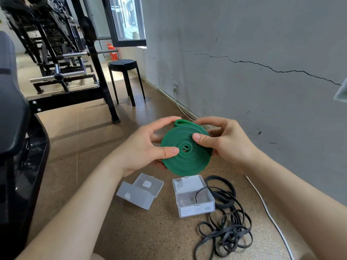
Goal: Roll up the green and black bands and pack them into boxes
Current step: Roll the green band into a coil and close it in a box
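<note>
At eleven o'clock we see a black stool (123, 64) beside a weight rack (100, 76), with a red extinguisher (113, 52) behind. A window (127, 19) sits at twelve. A crack (262, 65) crosses the wall (244, 109) at two, and a white cable (270, 216), perhaps a power lead, trails at four.

The green band (187, 156) hides most fingers of my left hand (142, 147) behind it. The black band (229, 231) runs off the bottom edge. The label on the box (197, 209) beside it is unreadable.
</note>
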The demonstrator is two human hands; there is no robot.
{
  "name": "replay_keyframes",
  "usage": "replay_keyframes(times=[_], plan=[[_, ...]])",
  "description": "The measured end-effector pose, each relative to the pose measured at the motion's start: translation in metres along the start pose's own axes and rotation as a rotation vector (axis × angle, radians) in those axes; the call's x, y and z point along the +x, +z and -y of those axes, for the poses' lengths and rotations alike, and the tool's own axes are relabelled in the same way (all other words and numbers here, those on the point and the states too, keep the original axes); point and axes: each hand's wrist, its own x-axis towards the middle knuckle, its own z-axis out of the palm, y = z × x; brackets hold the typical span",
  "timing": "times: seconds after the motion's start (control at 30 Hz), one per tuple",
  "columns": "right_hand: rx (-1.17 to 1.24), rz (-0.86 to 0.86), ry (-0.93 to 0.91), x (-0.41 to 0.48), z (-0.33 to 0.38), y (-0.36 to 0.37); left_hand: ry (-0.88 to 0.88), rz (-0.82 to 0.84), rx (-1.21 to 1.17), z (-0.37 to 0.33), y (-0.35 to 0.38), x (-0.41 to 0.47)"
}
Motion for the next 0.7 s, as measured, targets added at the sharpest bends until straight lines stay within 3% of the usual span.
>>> replay_keyframes(times=[0.07,0.1,0.2,0.3,0.5,0.7], plan=[[-0.1,0.016,-0.024,0.001,0.0,0.002,0.005,-0.046,0.016,0.0,0.003,0.001],[-0.243,0.018,-0.06,0.0,0.001,0.002,-0.001,-0.062,0.043,0.002,0.004,0.002],[-0.971,0.084,-0.129,-0.009,0.007,0.013,-0.02,-0.104,0.153,0.008,0.005,0.005],[-1.285,0.162,-0.1,-0.02,0.009,0.034,-0.032,-0.185,0.153,0.01,0.006,0.007],[-1.278,0.046,-0.281,-0.013,0.002,0.054,-0.072,-0.254,0.11,0.012,0.005,0.008],[-1.102,0.066,-0.244,0.004,-0.013,0.071,-0.17,-0.196,0.097,0.016,-0.008,0.002]])
